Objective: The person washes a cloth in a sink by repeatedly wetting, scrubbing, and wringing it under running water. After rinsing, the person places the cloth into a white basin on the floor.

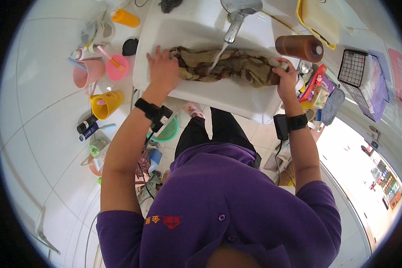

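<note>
A wet brown and tan patterned cloth [227, 65] lies stretched across the basin of a white sink [241, 97]. Water runs from the chrome faucet [235, 28] onto its middle. At the cloth's left end, my left hand [164, 68] rests with spread fingers; whether it grips the fabric cannot be told, as the palm is hidden. My right hand [286, 77] pinches the other end between thumb and fingers, near the sink's right side.
Left of the sink stand an orange bottle [126, 18], a pink cup [117, 67] and a yellow mug [107, 104]. A brown bottle [298, 48] lies at the right, near a black wire basket [353, 68]. Below is a green basin [167, 130].
</note>
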Motion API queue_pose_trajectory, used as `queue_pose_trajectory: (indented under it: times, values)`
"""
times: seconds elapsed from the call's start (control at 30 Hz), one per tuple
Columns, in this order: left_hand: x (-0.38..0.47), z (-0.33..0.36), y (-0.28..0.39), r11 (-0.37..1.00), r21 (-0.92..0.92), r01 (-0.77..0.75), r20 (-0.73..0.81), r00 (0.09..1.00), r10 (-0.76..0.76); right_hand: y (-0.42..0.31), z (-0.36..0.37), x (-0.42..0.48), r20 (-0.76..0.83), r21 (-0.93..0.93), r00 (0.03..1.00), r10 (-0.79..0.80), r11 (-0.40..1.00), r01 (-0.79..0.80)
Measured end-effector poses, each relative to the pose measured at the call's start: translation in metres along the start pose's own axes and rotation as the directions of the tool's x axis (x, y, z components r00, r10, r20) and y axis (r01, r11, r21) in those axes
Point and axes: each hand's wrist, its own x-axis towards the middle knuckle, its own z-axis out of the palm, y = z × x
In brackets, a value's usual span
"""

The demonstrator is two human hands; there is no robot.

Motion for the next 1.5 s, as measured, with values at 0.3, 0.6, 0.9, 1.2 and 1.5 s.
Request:
queue_pose_trajectory:
  times: [0.3,0.6,0.9,1.2,1.5]
  values:
    - [0.032,0.044,0.063,0.993,0.019,-0.113,0.210,0.972,0.106,0.061,0.083,0.008,0.517,-0.795,0.827,-0.222,0.233,0.560]
    - [0.069,0.071,0.074,1.000,-0.009,0.008,0.287,0.958,-0.005,0.093,0.140,0.041,0.461,-0.878,0.879,0.123,-0.079,0.472]
    - [0.057,0.030,0.019,0.825,-0.564,-0.024,0.314,0.918,0.241,0.053,0.080,0.063,0.463,-0.519,0.882,0.091,0.834,0.187]
    - [0.012,0.030,0.106,0.179,-0.897,0.404,0.359,0.902,-0.239,0.007,0.093,0.020,0.371,-0.463,0.872,-0.319,0.751,0.471]
    - [-0.005,0.013,0.125,0.873,-0.476,0.101,0.350,0.933,0.082,0.018,0.107,0.040,0.815,-0.489,0.570,-0.106,0.403,0.773]
